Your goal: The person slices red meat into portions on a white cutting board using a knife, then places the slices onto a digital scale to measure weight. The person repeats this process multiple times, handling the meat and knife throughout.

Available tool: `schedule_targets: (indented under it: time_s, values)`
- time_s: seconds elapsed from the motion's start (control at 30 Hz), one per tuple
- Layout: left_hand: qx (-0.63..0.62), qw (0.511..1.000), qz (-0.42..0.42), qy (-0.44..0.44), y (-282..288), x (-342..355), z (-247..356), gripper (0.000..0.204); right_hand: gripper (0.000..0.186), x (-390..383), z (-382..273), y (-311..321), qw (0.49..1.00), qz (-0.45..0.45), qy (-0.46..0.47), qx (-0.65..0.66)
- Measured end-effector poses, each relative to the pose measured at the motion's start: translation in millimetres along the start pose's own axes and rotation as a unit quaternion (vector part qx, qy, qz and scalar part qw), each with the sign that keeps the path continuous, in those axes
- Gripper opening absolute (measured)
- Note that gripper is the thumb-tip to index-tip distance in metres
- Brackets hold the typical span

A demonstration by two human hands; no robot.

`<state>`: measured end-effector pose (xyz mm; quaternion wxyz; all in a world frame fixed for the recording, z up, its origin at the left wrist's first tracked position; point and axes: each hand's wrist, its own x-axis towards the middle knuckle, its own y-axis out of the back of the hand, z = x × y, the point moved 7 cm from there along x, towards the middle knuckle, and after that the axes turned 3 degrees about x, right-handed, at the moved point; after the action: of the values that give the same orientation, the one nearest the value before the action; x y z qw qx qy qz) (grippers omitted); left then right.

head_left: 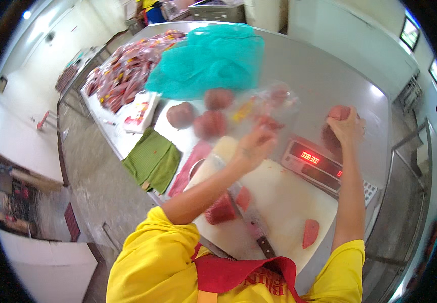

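The worktop [309, 65] supports all items; the apron [248, 272] conceals part of its near edge. The cutting board [284, 202] occupies the near side, partly covered by the left forearm [203, 189]. The teal mesh [213, 60] lies at the far side. The scale [304, 169] stands right of the board; the right forearm [351, 202] crosses it, and its weighing surface is indistinct. The transparent bag [281, 103] is motion-blurred, contents unclear. Left hand [255, 150]: fingers bent at the bag's near end; grip cannot be determined. Right hand [349, 126]: fingers curved around, and grasping, the meat lump [338, 112] at the scale's far side.
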<state>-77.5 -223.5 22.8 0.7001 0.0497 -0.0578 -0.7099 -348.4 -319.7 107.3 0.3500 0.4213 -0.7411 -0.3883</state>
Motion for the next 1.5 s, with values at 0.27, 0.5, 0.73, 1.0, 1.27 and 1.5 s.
schedule_targets:
  time_s: [0.27, 0.5, 0.73, 1.0, 1.27, 1.5]
  values:
    - [-0.469, 0.856, 0.033, 0.214, -33.0, -3.2, -16.8, 0.044, 0.076, -77.1, -63.5, -10.3, 0.986, -0.058, 0.103, 0.115]
    - [-0.523, 0.841, -0.117, 0.068, 78.1, -43.2, 10.3, 0.055, 0.076, -223.2, -174.7, -44.8, 0.883, -0.125, 0.25, 0.377]
    - [-0.28, 0.943, -0.066, 0.169, 293.9, -90.3, -65.6, 0.046, 0.085, -326.5, -292.0, -149.6, 0.917, -0.116, 0.257, 0.283]
    - [0.109, 0.98, 0.159, 0.048, 463.3, -101.8, -102.1, 0.031, 0.094, -358.2, -317.8, -206.2, 0.961, -0.208, 0.183, 0.0]
    - [0.489, 0.859, -0.121, -0.09, 403.2, -117.6, -129.8, 0.057, 0.073, -473.7, -368.2, -252.8, 0.863, -0.265, 0.416, 0.111]
    - [0.56, 0.812, -0.144, -0.079, 395.0, -112.8, -130.3, 0.067, 0.069, -493.1, -307.0, -238.3, 0.857, -0.264, 0.437, 0.064]
